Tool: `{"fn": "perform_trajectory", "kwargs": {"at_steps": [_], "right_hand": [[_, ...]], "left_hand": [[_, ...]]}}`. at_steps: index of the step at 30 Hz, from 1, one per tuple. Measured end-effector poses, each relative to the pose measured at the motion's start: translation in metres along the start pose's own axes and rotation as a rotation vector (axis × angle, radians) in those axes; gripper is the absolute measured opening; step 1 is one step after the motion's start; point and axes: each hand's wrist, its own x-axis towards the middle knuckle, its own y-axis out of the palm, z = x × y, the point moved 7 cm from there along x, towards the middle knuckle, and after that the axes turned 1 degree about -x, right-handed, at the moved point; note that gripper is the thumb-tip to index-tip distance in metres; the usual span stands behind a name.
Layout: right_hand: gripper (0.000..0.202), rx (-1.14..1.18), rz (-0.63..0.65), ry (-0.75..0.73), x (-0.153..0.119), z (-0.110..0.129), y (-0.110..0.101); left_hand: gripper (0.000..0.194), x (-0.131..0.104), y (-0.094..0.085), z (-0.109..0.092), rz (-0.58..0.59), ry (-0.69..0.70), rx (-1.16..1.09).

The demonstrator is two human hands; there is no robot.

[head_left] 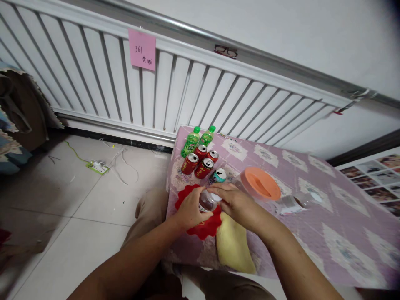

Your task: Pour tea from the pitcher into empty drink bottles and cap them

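Observation:
My left hand (191,210) is wrapped round a clear plastic bottle or jar (206,201) with a white lid, over a red scalloped mat (204,228). My right hand (229,201) has its fingers at the white lid (215,197) from the right side. Just beyond the hands stands a teal can (218,176), and behind it is a group of several red cans (204,168). A folded yellow cloth (235,243) lies at the mat's right edge.
Two green bottles (191,142) stand at the back corner of the purple patterned tablecloth (334,183). Right of my hands are an orange-lidded container (262,183) and a clear bottle (292,203) lying down. A white radiator (184,91) runs behind; a power strip (98,167) lies on the floor.

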Motion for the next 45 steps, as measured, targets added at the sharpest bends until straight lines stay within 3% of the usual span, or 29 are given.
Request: {"fn": "perform_trajectory", "kwargs": {"at_steps": [9, 12, 20, 23, 32, 38, 42, 45], "right_hand": [[0.053, 0.009, -0.005, -0.012, 0.004, 0.004, -0.004], [0.047, 0.044, 0.058, 0.005, 0.007, 0.004, -0.005], [0.019, -0.077, 0.275, 0.244, 0.016, -0.001, -0.005], [0.013, -0.187, 0.281, 0.359, 0.016, -0.001, -0.006], [0.027, -0.376, 0.209, 0.608, 0.008, 0.004, -0.007], [0.038, -0.205, 0.050, 0.474, 0.010, 0.010, -0.005], [0.031, -0.120, 0.083, 0.376, 0.007, 0.012, 0.001], [0.042, -0.081, 0.093, 0.319, 0.003, 0.012, -0.001]], "left_hand": [[0.078, -0.001, 0.000, -0.002, -0.012, 0.036, 0.096], [0.078, -0.002, 0.000, -0.003, -0.010, 0.036, 0.104], [0.076, -0.001, 0.000, -0.003, 0.003, 0.052, 0.088], [0.076, -0.001, 0.001, -0.001, -0.001, 0.057, 0.091], [0.079, -0.001, 0.001, 0.000, -0.010, 0.064, 0.068], [0.079, -0.001, 0.000, -0.002, -0.009, 0.045, 0.068], [0.074, -0.002, 0.000, -0.005, -0.025, 0.089, 0.060], [0.074, -0.002, 0.000, -0.004, -0.029, 0.105, 0.068]]}}
